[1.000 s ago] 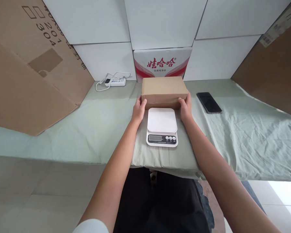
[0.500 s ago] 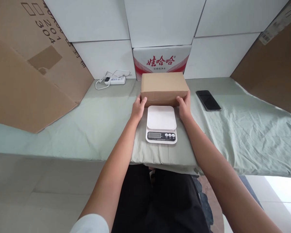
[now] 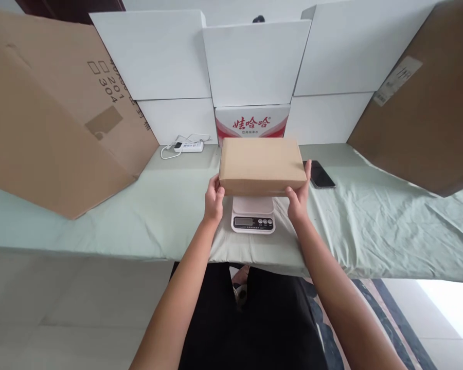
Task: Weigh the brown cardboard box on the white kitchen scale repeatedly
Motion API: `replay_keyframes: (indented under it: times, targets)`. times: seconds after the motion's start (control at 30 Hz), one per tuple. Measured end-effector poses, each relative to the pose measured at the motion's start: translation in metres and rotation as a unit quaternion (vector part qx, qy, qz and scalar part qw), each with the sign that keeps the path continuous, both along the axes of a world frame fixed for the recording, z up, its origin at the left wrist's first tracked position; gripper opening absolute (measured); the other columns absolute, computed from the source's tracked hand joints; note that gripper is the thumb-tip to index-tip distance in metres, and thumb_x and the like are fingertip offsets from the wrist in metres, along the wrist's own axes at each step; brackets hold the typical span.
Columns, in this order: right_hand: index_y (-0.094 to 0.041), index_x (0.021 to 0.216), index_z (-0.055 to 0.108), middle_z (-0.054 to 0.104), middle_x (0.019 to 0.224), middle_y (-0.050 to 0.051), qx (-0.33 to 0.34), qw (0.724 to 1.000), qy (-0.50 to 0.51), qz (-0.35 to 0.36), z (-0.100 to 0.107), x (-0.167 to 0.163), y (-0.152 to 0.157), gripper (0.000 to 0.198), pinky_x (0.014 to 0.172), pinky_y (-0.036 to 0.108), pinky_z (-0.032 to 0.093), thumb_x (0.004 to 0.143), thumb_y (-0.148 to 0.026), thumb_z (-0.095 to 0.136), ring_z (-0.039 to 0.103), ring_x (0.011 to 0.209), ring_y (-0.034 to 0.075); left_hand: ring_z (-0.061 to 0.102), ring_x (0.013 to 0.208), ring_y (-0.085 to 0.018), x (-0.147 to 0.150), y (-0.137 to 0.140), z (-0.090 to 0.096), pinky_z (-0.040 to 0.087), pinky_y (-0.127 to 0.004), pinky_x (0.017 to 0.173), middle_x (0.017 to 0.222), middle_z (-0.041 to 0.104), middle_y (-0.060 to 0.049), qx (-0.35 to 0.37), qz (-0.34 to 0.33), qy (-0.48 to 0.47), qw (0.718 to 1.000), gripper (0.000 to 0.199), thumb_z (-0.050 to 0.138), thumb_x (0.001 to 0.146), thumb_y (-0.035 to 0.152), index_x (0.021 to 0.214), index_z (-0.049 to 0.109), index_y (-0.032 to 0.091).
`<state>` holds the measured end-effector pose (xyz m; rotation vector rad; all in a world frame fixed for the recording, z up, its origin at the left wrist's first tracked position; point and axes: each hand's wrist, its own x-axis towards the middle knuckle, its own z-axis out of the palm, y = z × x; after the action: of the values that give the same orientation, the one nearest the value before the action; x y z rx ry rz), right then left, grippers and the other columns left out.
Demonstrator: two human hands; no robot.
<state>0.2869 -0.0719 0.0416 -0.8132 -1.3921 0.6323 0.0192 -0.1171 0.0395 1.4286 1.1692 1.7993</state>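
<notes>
Between my two hands is a closed brown cardboard box [image 3: 261,163], raised over the back part of a white kitchen scale [image 3: 253,216]. My left hand [image 3: 214,201] grips the box's left end, thumb on the front face. At the right end, my right hand [image 3: 299,199] holds it with the thumb in front and a finger up along the side. The box hides most of the weighing plate; the scale's display and buttons face me. Whether the box touches the plate I cannot tell.
A black phone [image 3: 319,174] lies right of the box, partly behind my right hand. A white power strip with a cable [image 3: 189,147] rests at the back left. Large cardboard sheets [image 3: 61,128] flank the green cloth [image 3: 170,205]; white boxes [image 3: 254,61] and a red-and-white carton [image 3: 252,122] stand behind.
Both hands have lifted the box from behind the scale and brought it toward me, over the plate. The camera view has tilted up a little.
</notes>
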Motion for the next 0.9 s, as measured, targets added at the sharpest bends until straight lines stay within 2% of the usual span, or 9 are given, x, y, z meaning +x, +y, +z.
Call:
replay_keyframes:
  times: [0.17, 0.27, 0.5, 0.7, 0.9]
  targets:
    - [-0.035, 0.180, 0.040, 0.045, 0.189, 0.009, -0.029, 0.999, 0.015, -0.003, -0.008, 0.003, -0.017, 0.108, 0.152, 0.063, 0.026, 0.090, -0.083, 0.075, 0.034, 0.181, 0.039, 0.070, 0.146, -0.038, 0.001, -0.023, -0.016, 0.057, -0.051, 0.122, 0.150, 0.077, -0.015, -0.040, 0.008, 0.012, 0.999, 0.080, 0.053, 0.098, 0.093, 0.142, 0.068, 0.028]
    - [-0.034, 0.179, 0.043, 0.041, 0.190, 0.009, -0.040, 0.999, 0.012, -0.001, -0.008, 0.001, -0.018, 0.106, 0.152, 0.065, 0.025, 0.090, -0.083, 0.074, 0.026, 0.184, 0.040, 0.072, 0.143, -0.038, -0.001, -0.022, -0.022, 0.057, -0.053, 0.120, 0.149, 0.078, -0.015, -0.064, 0.019, 0.015, 0.998, 0.080, 0.052, 0.098, 0.093, 0.141, 0.069, 0.028]
    - [-0.035, 0.173, 0.050, 0.043, 0.189, 0.009, -0.023, 0.999, 0.006, -0.021, -0.007, 0.001, -0.020, 0.093, 0.150, 0.070, 0.027, 0.094, -0.080, 0.069, 0.026, 0.183, 0.042, 0.073, 0.140, -0.038, 0.000, -0.020, -0.023, 0.058, -0.051, 0.118, 0.148, 0.079, -0.015, -0.071, 0.042, 0.020, 0.996, 0.080, 0.051, 0.098, 0.095, 0.138, 0.071, 0.028]
    - [-0.032, 0.165, 0.058, 0.059, 0.176, 0.011, -0.003, 0.999, -0.012, -0.044, -0.002, 0.001, -0.021, 0.084, 0.147, 0.068, 0.032, 0.097, -0.081, 0.065, 0.045, 0.172, 0.042, 0.073, 0.140, -0.037, -0.001, -0.020, -0.025, 0.057, -0.050, 0.119, 0.147, 0.079, -0.014, -0.061, 0.039, 0.010, 0.997, 0.079, 0.051, 0.100, 0.092, 0.139, 0.072, 0.027]
    - [-0.030, 0.162, 0.062, 0.063, 0.169, 0.013, 0.014, 0.997, -0.019, -0.070, -0.005, 0.003, -0.017, 0.084, 0.141, 0.068, 0.036, 0.097, -0.083, 0.061, 0.051, 0.165, 0.043, 0.073, 0.142, -0.039, 0.000, -0.018, -0.027, 0.057, -0.054, 0.124, 0.146, 0.080, -0.017, -0.049, 0.044, -0.010, 0.998, 0.081, 0.056, 0.097, 0.093, 0.138, 0.075, 0.025]
